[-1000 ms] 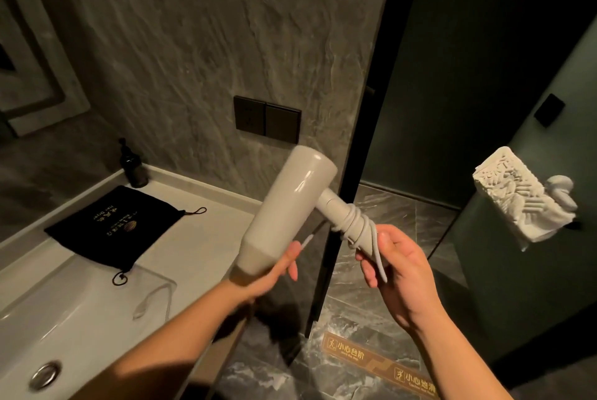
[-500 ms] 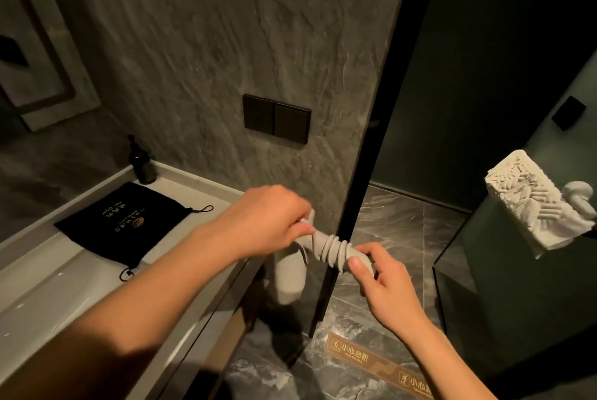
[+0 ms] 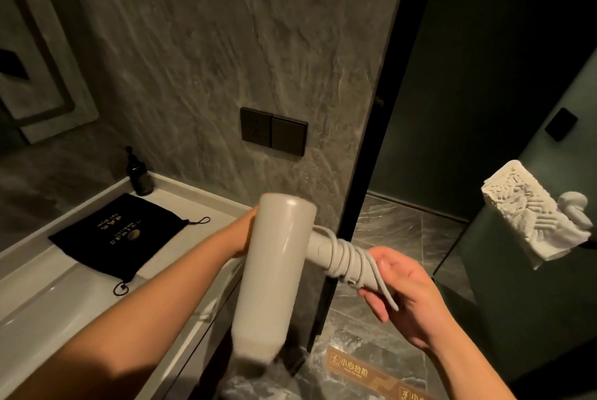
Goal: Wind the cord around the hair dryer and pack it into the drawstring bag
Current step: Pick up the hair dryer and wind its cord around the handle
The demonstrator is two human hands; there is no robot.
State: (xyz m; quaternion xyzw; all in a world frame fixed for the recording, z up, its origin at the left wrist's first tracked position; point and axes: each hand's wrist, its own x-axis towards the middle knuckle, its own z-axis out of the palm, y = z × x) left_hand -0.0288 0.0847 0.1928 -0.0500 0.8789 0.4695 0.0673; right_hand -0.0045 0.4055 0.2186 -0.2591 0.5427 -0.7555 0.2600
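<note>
Head view: right hand (image 3: 410, 293) grips corded hair dryer (image 3: 274, 277); left hand (image 3: 247, 231) unclear; floor sign (image 3: 350, 370) reads "小心台阶".

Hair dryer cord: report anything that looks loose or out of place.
The pale grey cord coils around the beige hair dryer handle, but its last stretch dangles free over the right hand, untucked. Nothing looks damaged.

A pale vanity counter (image 3: 181, 202) runs along the stone wall in the lower left of the frame, with a white basin (image 3: 48, 302) sunk into it toward the bottom left. A black drawstring bag (image 3: 119, 235) with gold lettering lies flat on the counter, its near corner reaching over the basin's edge. A dark pump bottle (image 3: 139, 175) stands upright at the counter's back edge, just above the bag.
</note>
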